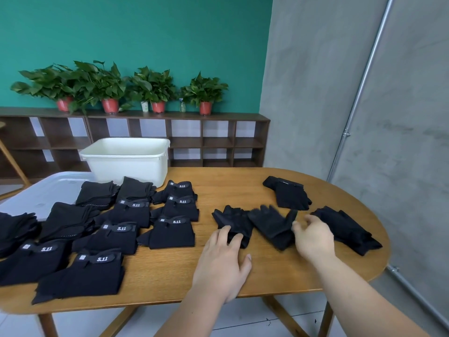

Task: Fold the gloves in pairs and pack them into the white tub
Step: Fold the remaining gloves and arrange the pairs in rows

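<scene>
Step, as judged: pairing two loose gloves.
- Left hand (pixel 222 261): fingers straight, pressing the black fabric glove (pixel 230 218).
- Right hand (pixel 314 239): fingers curled at the second black glove (pixel 269 224), which lies at three o'clock of the first. Whether it grips cannot be told.
- White plastic tub (pixel 126 166): table's eleven o'clock.
- Next: stack the gloves, fold.

A wooden oval table (pixel 243 190) stands before a low brown cubby shelf (pixel 218 142). On the shelf stand leafy plants (pixel 203 90) in red pots, a white cup (pixel 144 106) and a small bottle (pixel 182 107). Behind is a green wall (pixel 145 27); to the right, a grey wall (pixel 315 81) with a metal pipe (pixel 359 93).
</scene>
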Demonstrator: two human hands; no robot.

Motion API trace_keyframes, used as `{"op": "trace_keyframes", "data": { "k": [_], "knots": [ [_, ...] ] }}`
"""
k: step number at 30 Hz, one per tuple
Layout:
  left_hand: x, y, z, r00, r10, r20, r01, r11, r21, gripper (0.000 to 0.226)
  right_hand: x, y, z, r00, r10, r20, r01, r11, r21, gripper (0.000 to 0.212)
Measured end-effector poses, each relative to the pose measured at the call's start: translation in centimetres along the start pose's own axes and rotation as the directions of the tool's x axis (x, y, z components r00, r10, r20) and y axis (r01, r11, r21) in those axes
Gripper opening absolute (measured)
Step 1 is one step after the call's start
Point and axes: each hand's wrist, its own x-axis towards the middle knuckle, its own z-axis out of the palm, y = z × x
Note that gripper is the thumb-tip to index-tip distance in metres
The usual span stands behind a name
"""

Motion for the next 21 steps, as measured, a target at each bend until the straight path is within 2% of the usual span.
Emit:
{"op": "trace_keyframes", "data": {
  "k": [1, 2, 3, 4, 5, 6, 7, 9, 10, 12, 14, 15, 17, 19, 21],
  "knots": [
    [0.0, 0.0, 0.0, 1.000, 0.001, 0.002, -0.001, 1.000, -0.002, 0.061, -0.4, 0.9, 0.3, 0.996, -0.088, -0.027, 0.083, 0.983, -0.164, 0.049],
    [0.0, 0.0, -0.1, 1.000, 0.001, 0.005, -0.001, 1.000, -0.004, 0.061, -0.8, 1.8, 0.6, 0.966, -0.251, -0.069, 0.224, 0.936, -0.270, 0.048],
    [0.0, 0.1, -0.1, 1.000, 0.001, 0.006, -0.001, 1.000, -0.006, 0.061, -1.2, 2.5, 0.9, 0.898, -0.435, -0.066, 0.388, 0.854, -0.346, 0.045],
    [0.0, 0.1, -0.1, 1.000, 0.001, 0.006, -0.001, 1.000, -0.008, 0.061, -1.4, 3.1, 1.1, 0.814, -0.580, -0.002, 0.530, 0.745, -0.405, 0.042],
    [0.0, 0.1, -0.1, 1.000, 0.001, 0.005, -0.001, 1.000, -0.009, 0.062, -1.7, 3.6, 1.3, 0.755, -0.648, 0.102, 0.613, 0.642, -0.462, 0.040],
    [0.0, 0.1, -0.2, 1.000, -0.001, 0.003, 0.001, 1.000, -0.011, 0.063, -1.9, 3.9, 1.6, 0.743, -0.636, 0.207, 0.639, 0.584, -0.501, 0.039],
    [-0.1, 0.2, -0.2, 1.000, -0.006, 0.002, 0.006, 1.000, -0.015, 0.063, -2.2, 3.9, 1.8, 0.767, -0.580, 0.275, 0.624, 0.573, -0.532, 0.041],
    [-0.1, 0.2, -0.2, 1.000, -0.019, -0.006, 0.019, 1.000, -0.021, 0.065, -2.3, 3.5, 1.8, 0.828, -0.485, 0.281, 0.541, 0.558, -0.630, 0.044],
    [-0.1, 0.2, -0.2, 1.000, -0.023, -0.007, 0.023, 0.999, -0.024, 0.066, -2.3, 3.0, 1.6, 0.831, -0.487, 0.268, 0.524, 0.524, -0.671, 0.041],
    [-0.1, 0.3, -0.3, 1.000, -0.024, -0.006, 0.024, 0.999, -0.024, 0.067, -2.5, 2.1, 1.4, 0.807, -0.531, 0.258, 0.538, 0.482, -0.692, 0.037],
    [-0.1, 0.3, -0.4, 0.999, -0.031, -0.014, 0.031, 0.999, 0.006, 0.067, -2.6, 1.8, 1.6, 0.768, -0.560, 0.311, 0.601, 0.463, -0.651, 0.046],
    [-0.1, 0.3, -0.4, 0.999, -0.043, -0.020, 0.044, 0.998, 0.034, 0.067, -2.7, 1.9, 1.9, 0.760, -0.530, 0.376, 0.632, 0.470, -0.616, 0.052],
    [0.0, 0.3, -0.3, 0.997, -0.074, -0.019, 0.075, 0.994, 0.074, 0.069, -2.7, 1.7, 2.3, 0.785, -0.360, 0.505, 0.613, 0.565, -0.552, 0.062],
    [0.0, 0.3, -0.1, 0.996, -0.084, -0.007, 0.084, 0.993, 0.086, 0.072, -2.8, 1.1, 2.5, 0.808, -0.235, 0.540, 0.552, 0.621, -0.557, 0.066],
    [0.0, 0.2, -0.1, 0.997, -0.074, 0.000, 0.074, 0.993, 0.089, 0.074, -3.2, 0.5, 3.0, 0.827, -0.177, 0.533, 0.512, 0.628, -0.586, 0.066]
  ]
}}
